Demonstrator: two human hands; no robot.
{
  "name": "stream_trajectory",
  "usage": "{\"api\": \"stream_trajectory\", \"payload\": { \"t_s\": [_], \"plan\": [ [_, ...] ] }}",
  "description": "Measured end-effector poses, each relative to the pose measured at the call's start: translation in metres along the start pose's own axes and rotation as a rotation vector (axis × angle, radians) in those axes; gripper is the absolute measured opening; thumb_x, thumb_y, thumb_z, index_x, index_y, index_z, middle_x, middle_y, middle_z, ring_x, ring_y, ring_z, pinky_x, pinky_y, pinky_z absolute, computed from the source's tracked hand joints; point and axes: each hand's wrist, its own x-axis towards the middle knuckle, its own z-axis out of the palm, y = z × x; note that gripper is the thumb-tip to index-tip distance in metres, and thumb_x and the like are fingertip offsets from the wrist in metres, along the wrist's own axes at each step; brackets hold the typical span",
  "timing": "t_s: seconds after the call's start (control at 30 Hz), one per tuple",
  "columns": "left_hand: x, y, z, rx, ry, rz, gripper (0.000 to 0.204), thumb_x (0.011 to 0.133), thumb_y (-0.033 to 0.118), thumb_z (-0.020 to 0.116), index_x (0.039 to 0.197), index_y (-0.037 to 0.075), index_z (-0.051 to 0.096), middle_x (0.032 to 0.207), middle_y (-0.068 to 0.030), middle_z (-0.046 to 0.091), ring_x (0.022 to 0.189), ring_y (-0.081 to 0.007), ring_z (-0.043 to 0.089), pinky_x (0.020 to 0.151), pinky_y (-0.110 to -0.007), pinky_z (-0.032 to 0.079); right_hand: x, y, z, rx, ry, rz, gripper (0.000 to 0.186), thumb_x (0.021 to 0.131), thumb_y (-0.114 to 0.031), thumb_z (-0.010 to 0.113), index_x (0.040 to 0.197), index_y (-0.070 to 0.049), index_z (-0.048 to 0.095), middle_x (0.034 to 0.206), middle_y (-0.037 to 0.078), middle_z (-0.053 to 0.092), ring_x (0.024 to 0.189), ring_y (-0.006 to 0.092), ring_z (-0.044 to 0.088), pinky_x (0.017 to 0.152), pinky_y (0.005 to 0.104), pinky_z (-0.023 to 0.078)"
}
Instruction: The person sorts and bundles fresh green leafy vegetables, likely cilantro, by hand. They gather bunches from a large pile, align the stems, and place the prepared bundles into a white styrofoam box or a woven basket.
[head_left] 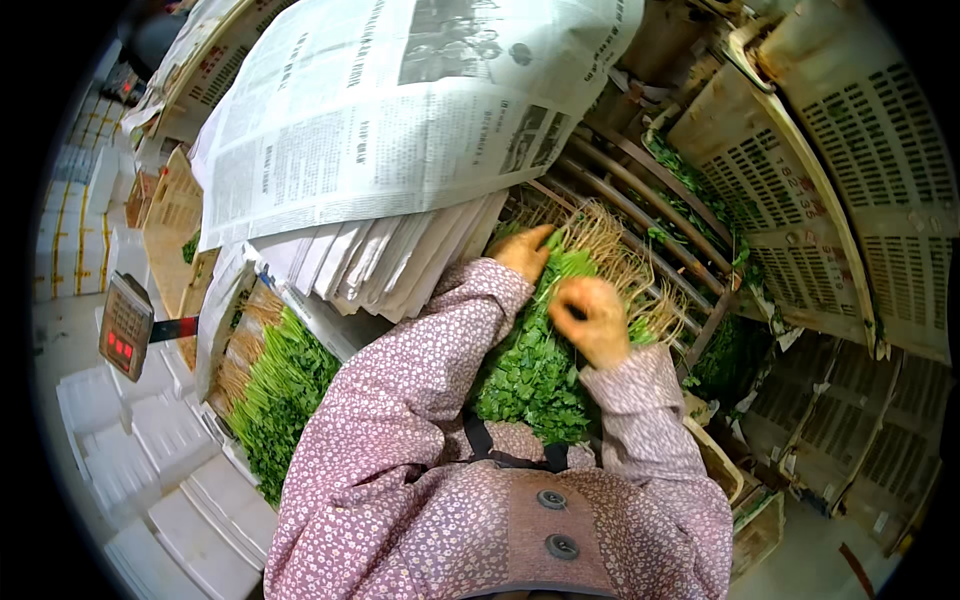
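A heap of rooted leafy greens (pixel 535 380) lies in front of me, leaves toward my body and pale brown roots (pixel 600 240) pointing away. My left hand (pixel 522 252) is closed at the far left side of the heap, its fingers bent against the stems next to the roots; some of the fingers are hidden. Just above the stems, my right hand (pixel 592 318) is curled, thumb and forefinger bent toward each other. Whatever it may be pinching is too small to make out.
Newspaper sheets (pixel 400 130) cover a paper stack at the upper left. Beside my left arm, more greens (pixel 290 390) fill a crate. A scale display (pixel 128 328) and white foam boxes (pixel 180 440) stand at left. Plastic crates (pixel 800 190) and a slatted metal rack (pixel 650 210) occupy the right.
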Motion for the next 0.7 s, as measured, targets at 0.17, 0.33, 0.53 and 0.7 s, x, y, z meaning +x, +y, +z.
{"api": "stream_trajectory", "payload": {
  "t_s": [0.17,0.33,0.53,0.7],
  "plan": [
    [-0.007,-0.014,0.001,-0.01,0.17,0.111,0.048,0.092,0.014,0.056,0.139,0.014,0.043,0.134,-0.0141,0.051,0.115,-0.0257,0.056,0.097,-0.032,0.045,-0.039,-0.006,-0.103,1.331,0.35,-0.23,0.015,0.085,-0.02,0.065,0.095,-0.009,0.066,0.092,0.008,0.067,0.079,0.017,0.061,0.078,0.0353,0.049],
    [-0.017,-0.003,0.018,-0.175,0.293,0.071,0.053,0.09,0.008,0.057,0.14,0.013,0.04,0.137,-0.0165,0.047,0.125,-0.03,0.047,0.106,-0.035,0.038,-0.012,0.029,-0.083,0.595,0.519,0.349,0.028,0.089,-0.028,0.062,0.109,-0.009,0.064,0.094,0.005,0.067,0.081,0.016,0.061,0.073,0.0325,0.049],
    [-0.058,0.002,0.006,0.023,0.455,0.278,0.052,0.091,0.002,0.052,0.14,0.011,0.038,0.135,-0.0174,0.047,0.123,-0.0303,0.047,0.104,-0.036,0.041,0.02,0.001,-0.024,-0.386,0.172,0.37,0.039,0.085,-0.035,0.064,0.112,-0.007,0.063,0.092,0.007,0.066,0.077,0.0183,0.062,0.077,0.0305,0.051],
    [-0.056,-0.005,0.02,0.298,0.379,0.352,0.057,0.08,0.0,0.063,0.133,0.014,0.049,0.135,-0.0123,0.047,0.124,-0.032,0.045,0.103,-0.038,0.04,0.07,-0.009,0.011,-0.749,-0.315,0.56,0.039,0.085,-0.044,0.061,0.108,-0.012,0.066,0.098,0.01,0.069,0.091,0.0202,0.065,0.087,0.0351,0.05]
  ]
}}
